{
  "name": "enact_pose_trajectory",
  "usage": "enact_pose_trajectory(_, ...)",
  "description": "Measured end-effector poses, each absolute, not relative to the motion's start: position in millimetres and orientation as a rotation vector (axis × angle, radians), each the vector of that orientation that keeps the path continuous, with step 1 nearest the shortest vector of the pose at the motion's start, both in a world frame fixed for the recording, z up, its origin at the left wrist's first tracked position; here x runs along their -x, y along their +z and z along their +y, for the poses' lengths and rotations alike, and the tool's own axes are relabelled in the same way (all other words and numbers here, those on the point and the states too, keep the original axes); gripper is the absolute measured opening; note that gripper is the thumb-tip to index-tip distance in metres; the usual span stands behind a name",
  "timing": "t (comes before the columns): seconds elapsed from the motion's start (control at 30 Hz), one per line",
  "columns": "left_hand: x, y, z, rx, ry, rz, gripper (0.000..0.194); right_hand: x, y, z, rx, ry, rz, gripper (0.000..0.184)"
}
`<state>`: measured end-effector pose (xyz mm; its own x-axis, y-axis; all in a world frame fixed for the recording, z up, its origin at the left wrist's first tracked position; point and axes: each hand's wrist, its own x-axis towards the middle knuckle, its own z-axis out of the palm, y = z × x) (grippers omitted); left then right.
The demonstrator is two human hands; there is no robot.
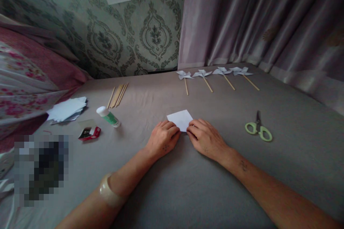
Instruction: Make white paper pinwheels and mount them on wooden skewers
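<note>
1. The paper (181,118) lies low over the grey cloth (172,193), straight in front of the person, between the two hands.
2. Its far edge slants, with the right end farther away than the left. From there a side runs nearer and rightward to a corner by the right fingers.
3. The part that shows is wider across than deep; the hands cover some of the outline, so I cannot tell its true long axis.
4. The left hand (163,136) has its fingers and thumb closed on the paper's near left part.
5. The right hand (206,139) likewise pinches the near right part. Both grips are narrow, with a small gap between the hands where the paper shows.
6. Beyond the paper, to the right, four pinwheels (221,71) lie in a row, heads away, sticks toward the person and slanting right.
7. To the right, the scissors (258,127) point their blades away, handles nearer.
8. To the left are the glue (109,117), lying with its white cap end farther away, the red box (94,135), the loose sticks (118,95), pointing away and slightly right, and the stack (67,110) of white sheets.
</note>
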<state>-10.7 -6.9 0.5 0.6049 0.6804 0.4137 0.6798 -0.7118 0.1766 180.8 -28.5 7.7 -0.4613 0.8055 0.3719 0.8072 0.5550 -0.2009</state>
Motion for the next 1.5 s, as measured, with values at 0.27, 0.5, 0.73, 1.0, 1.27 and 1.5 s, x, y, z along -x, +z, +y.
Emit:
enact_pose_trajectory(0.27, 6.4, -1.5, -5.9, -2.583, 0.79, 1.126, 0.011, -178.3, 8.7, -31.5, 1.389, 0.297, -2.237, 0.011)
enact_pose_trajectory(0.5, 7.3, -4.3, -4.7, -2.528, 0.801, 1.289, 0.01, -172.8, 2.5, -26.4, 1.497, 0.389, -2.084, 0.014)
enact_pose_trajectory(0.73, 8.6, -3.8, -5.8, -2.542, 0.728, 1.253, 0.012, -170.0, -1.2, -22.6, 1.515, 0.408, -1.985, 0.013)
enact_pose_trajectory(1.0, 7.5, -2.5, -7.2, -2.553, 0.715, 1.245, 0.017, -168.6, -4.0, -18.4, 1.54, 0.445, -1.951, 0.021)
enact_pose_trajectory(1.27, 7.7, -2.6, -7.1, -2.562, 0.719, 1.236, 0.016, -168.1, -6.4, -15.7, 1.532, 0.4, -1.943, 0.021)
enact_pose_trajectory(1.5, 7.8, -4.8, -7.1, -2.583, 0.724, 1.24, 0.016, -168.0, -7.5, -12.4, 1.506, 0.415, -1.939, 0.021)
